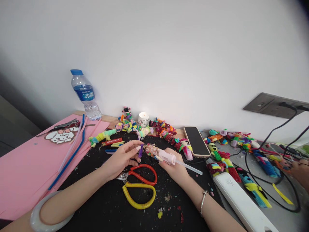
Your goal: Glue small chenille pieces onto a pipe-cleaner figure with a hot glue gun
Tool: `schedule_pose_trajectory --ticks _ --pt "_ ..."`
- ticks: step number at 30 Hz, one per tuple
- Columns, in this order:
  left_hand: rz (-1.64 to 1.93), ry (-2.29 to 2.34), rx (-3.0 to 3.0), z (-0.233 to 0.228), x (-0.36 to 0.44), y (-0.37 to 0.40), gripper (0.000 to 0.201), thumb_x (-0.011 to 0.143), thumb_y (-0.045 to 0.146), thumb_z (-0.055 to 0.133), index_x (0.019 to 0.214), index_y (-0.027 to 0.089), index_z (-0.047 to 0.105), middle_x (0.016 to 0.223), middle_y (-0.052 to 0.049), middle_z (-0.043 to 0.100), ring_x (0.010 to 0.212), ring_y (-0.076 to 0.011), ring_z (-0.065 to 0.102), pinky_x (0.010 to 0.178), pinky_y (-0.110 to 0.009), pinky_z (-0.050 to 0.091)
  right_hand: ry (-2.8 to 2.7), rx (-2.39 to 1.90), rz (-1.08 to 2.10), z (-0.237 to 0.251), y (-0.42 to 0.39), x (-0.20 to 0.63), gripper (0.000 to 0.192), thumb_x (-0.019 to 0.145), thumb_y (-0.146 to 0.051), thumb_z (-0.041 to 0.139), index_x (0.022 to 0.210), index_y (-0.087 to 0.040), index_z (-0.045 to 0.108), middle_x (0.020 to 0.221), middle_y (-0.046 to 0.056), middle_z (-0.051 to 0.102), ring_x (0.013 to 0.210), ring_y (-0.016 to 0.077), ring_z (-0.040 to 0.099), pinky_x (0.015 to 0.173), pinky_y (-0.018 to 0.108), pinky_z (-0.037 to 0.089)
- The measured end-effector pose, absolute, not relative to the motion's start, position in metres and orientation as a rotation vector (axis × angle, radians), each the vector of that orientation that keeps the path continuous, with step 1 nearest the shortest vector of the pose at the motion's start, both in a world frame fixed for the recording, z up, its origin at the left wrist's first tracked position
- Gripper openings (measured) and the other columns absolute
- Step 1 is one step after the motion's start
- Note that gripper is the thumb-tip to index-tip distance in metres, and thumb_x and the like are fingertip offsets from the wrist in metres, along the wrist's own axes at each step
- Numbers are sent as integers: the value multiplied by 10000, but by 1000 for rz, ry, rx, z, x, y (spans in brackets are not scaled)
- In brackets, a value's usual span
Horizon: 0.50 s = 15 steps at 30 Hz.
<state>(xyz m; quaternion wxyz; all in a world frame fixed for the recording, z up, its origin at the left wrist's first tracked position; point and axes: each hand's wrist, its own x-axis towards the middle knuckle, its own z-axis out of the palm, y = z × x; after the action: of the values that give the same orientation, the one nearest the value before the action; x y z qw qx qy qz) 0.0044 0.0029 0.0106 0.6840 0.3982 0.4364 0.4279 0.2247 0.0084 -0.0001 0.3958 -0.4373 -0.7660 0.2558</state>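
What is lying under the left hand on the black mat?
Scissors with one red and one yellow handle loop lie under the left hand on the black mat. The loops show fully; the hand covers most of the blades, so their tips are hidden.

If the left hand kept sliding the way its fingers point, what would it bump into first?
Probably the wrapped figure right at the left hand's fingertips; they already look to be touching it. The right hand lies just beyond.

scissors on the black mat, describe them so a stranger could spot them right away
Start at the black mat in the middle of the table, right under the two hands. The scissors lie flat between the wrists, blades pointing left. No other thing there has their big loop handles, one red, one yellow.
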Motion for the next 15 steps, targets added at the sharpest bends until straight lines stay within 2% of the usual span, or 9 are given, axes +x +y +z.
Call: schedule_pose_trajectory --ticks 15 --pt "983 988 918 11 5 4 316 803 370 634 1074 217 582 701 25 549 623 -91 564 588 -205 497 -1959 -1098 664 1 8 224 173 763 -251 620 635 -193 518 618 -32 499 551 107 467 513 231 362"
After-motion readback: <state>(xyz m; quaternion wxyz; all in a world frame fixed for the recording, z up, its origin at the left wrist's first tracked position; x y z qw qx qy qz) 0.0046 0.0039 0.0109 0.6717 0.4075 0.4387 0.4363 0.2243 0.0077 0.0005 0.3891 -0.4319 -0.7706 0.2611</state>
